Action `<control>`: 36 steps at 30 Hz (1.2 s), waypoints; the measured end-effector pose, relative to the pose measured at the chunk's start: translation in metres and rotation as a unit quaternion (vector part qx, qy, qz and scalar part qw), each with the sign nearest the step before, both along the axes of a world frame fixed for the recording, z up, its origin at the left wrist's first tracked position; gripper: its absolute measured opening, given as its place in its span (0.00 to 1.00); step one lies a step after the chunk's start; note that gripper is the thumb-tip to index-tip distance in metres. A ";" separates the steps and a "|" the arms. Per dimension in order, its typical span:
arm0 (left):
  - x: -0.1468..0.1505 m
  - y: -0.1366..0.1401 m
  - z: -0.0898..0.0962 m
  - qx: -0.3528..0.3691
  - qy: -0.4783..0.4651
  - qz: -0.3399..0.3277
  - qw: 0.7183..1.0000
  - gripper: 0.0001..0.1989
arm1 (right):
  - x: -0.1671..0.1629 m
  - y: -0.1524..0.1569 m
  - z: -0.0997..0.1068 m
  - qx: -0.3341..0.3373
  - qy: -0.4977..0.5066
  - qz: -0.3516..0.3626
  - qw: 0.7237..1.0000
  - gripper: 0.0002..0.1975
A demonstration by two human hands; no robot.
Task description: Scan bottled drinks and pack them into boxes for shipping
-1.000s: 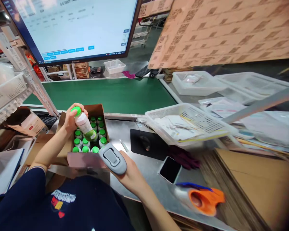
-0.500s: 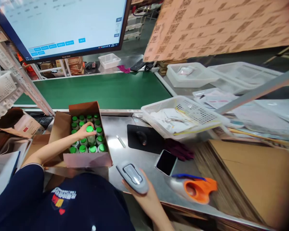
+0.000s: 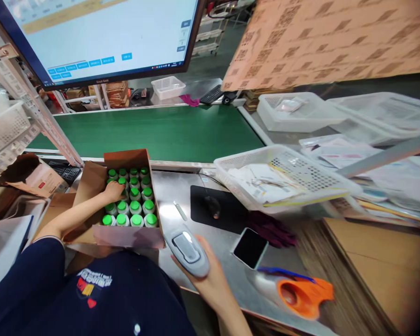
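Note:
My left hand [image 3: 115, 192] reaches into an open cardboard box [image 3: 129, 237] packed with several rows of white bottles under green caps. Its fingers are curled around a green-capped bottle [image 3: 122, 182] towards the left side of the box, and they partly cover it. Neighbouring bottles [image 3: 135, 206] stand upright, close together. In front of my body, my right hand [image 3: 210, 268] is wrapped around a grey handheld barcode scanner [image 3: 188, 251], held just right of the box above the metal bench [image 3: 170, 179].
A small cutter knife [image 3: 180, 210], a mouse [image 3: 213, 206] on a black pad, a phone [image 3: 250, 248] and an orange tape dispenser [image 3: 304, 297] lie rightward. A white basket [image 3: 287, 175] holds papers. Behind runs a green conveyor belt [image 3: 161, 133], below a monitor [image 3: 105, 42].
The bottle my left hand held raised is back down among the others, and the hand has moved left and lower. The scanner has shifted slightly left. A yellowish band now shows on the monitor.

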State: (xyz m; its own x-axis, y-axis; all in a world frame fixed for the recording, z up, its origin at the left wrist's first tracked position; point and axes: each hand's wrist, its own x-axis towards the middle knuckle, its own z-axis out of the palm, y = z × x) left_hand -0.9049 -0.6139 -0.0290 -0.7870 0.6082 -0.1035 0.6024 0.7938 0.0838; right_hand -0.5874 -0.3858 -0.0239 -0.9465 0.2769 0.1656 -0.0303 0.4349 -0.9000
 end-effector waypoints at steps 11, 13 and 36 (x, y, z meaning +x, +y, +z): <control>0.010 -0.069 0.167 0.324 0.095 0.009 0.941 0.22 | -0.058 0.000 0.073 0.126 0.028 0.120 0.984 0.08; 0.020 -0.078 0.181 0.331 0.075 -0.019 0.940 0.22 | -0.069 -0.002 0.080 0.145 0.030 0.131 0.980 0.07; 0.058 -0.109 0.161 0.259 -0.004 -0.180 0.949 0.12 | -0.073 0.027 0.052 0.027 -0.014 0.093 0.995 0.23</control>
